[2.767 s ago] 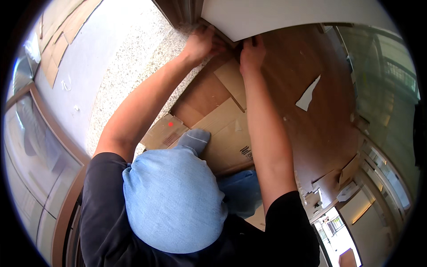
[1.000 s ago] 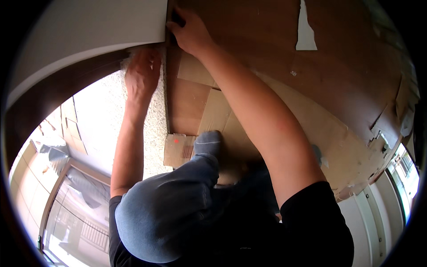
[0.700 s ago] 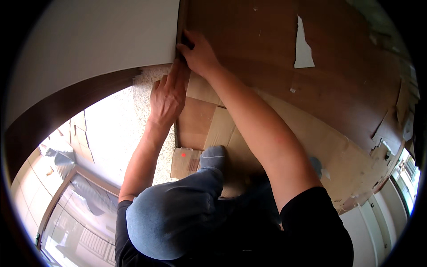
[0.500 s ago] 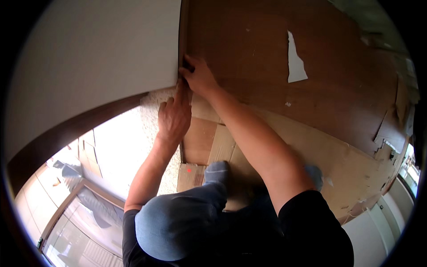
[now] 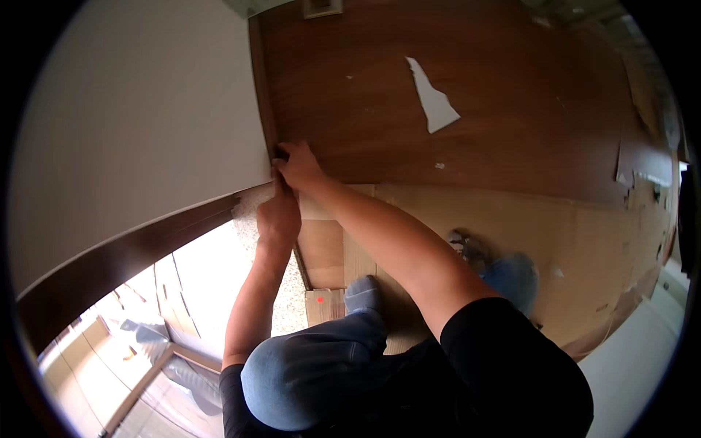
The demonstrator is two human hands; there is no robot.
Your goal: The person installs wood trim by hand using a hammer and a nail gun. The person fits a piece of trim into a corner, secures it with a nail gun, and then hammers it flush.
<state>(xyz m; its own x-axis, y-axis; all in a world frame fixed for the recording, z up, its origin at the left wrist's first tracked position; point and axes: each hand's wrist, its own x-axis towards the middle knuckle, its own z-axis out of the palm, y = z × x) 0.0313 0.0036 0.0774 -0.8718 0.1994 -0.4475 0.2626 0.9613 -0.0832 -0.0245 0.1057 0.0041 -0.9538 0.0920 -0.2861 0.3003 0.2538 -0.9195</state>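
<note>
Both hands meet at the outer corner of a white wall (image 5: pixel 146 109), beside the dark brown strip (image 5: pixel 261 95) along its foot. My right hand (image 5: pixel 301 166) is bent at the strip's near end, thumb and fingers curled together; what lies between them is hidden in shadow. Just below, my left hand (image 5: pixel 279 217) has its fingers folded in, with one finger or a thin dark thing reaching up to the right fingertips. I cannot make out what it holds. Brown wood-look floor sheeting (image 5: pixel 350 131) lies under the right hand.
A torn white scrap (image 5: pixel 434 102) lies on the brown sheeting. Cardboard (image 5: pixel 438 208) covers the nearer floor around my feet. A speckled stone sill (image 5: pixel 290 292) borders a bright opening at left, with a framed glass panel (image 5: pixel 161 394). A small box-like fitting (image 5: pixel 322 7) sits at the top.
My view has shifted, so the wall corner and both hands appear lower and further left. The left hand's spread fingers have folded in. The right hand stays at the strip's end.
</note>
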